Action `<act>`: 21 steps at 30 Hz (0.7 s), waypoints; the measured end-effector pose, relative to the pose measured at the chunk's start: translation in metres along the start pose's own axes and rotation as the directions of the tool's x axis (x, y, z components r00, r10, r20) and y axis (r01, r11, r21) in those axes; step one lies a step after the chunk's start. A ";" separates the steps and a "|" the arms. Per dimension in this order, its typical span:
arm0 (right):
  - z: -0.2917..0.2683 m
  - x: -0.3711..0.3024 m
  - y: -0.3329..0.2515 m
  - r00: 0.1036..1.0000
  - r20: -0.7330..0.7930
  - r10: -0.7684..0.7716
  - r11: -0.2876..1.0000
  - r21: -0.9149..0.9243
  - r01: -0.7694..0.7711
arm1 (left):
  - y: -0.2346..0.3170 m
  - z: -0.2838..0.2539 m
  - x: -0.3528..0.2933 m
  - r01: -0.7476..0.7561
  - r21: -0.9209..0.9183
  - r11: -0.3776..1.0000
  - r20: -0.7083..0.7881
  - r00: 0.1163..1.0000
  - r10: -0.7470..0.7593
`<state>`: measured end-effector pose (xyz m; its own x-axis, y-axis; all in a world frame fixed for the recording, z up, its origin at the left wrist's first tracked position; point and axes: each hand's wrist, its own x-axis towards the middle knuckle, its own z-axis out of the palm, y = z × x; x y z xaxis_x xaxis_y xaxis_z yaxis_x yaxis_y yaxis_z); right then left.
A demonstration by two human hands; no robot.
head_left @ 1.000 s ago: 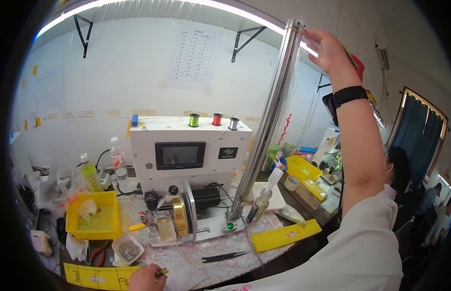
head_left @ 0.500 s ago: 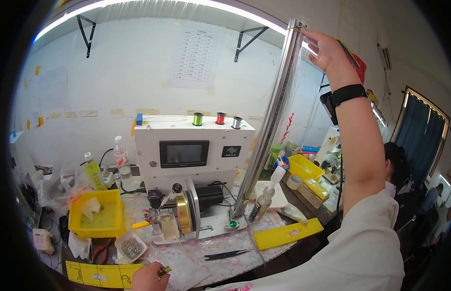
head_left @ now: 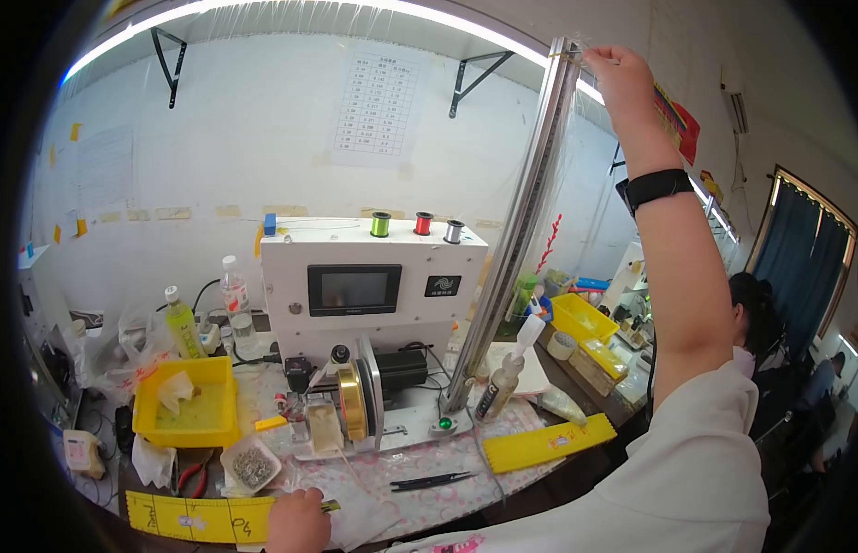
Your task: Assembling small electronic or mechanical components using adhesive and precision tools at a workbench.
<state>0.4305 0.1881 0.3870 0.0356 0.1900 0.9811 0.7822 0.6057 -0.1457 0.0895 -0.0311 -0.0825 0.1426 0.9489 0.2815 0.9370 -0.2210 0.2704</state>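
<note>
My right hand (head_left: 622,78) is raised at the upper right, its fingers pinched beside a small metal pin (head_left: 573,52) on top of a tall metal post (head_left: 514,230). What the pinch holds is too small to make out; thin clear strands (head_left: 562,138) hang down along the post. At the lower edge my left hand (head_left: 298,523) is closed around a small yellow-and-black object (head_left: 331,505), mostly hidden by the fingers. That hand rests by the end of a yellow marked strip (head_left: 198,519). Black tweezers (head_left: 431,481) lie to its right.
A white winding machine (head_left: 373,276) with a gold spool (head_left: 351,405) stands mid-table. Around it are a yellow bin (head_left: 186,433), a dish of small metal parts (head_left: 252,465), red pliers (head_left: 194,477), a dropper bottle (head_left: 499,387) and another yellow strip (head_left: 550,444). A person (head_left: 751,313) sits at right.
My right hand has turned and its fingers have drawn together at the post's top. My left hand has shifted slightly right, covering more of the small object.
</note>
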 end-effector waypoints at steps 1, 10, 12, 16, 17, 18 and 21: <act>0.000 -0.003 -0.002 1.000 0.001 0.000 1.000 0.000 0.000 | 0.001 0.003 0.003 0.001 0.000 1.000 0.001 1.000 -0.001; -0.011 -0.068 -0.013 0.744 -0.302 -0.596 0.766 -0.491 0.415 | 0.014 0.009 0.014 0.015 0.105 0.994 0.055 0.998 -0.021; -0.012 -0.068 -0.007 0.778 -0.314 -0.544 0.833 -0.314 0.456 | 0.008 0.018 0.012 -0.076 0.168 0.983 -0.052 0.995 0.085; -0.020 -0.108 -0.023 0.819 -0.331 -0.468 0.883 -0.218 0.417 | -0.003 0.034 0.006 -0.001 0.033 0.999 0.107 0.994 -0.003; -0.020 -0.127 -0.030 0.856 -0.346 -0.385 0.921 -0.079 0.382 | -0.002 0.035 0.004 0.039 0.075 0.996 0.108 0.993 -0.047; -0.018 -0.150 -0.035 0.893 -0.339 -0.298 0.941 0.054 0.334 | -0.002 0.038 0.005 0.072 0.110 0.991 0.117 0.989 -0.085; -0.010 -0.233 -0.073 0.980 -0.140 -0.144 0.885 0.425 0.191 | 0.009 0.015 0.003 0.101 0.022 0.995 0.022 0.995 -0.102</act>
<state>0.3720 0.0917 0.1701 0.0095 -0.0097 0.9999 0.4348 0.9005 0.0046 0.1035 -0.0269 -0.0931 0.0535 0.9712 0.2321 0.9536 -0.1187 0.2768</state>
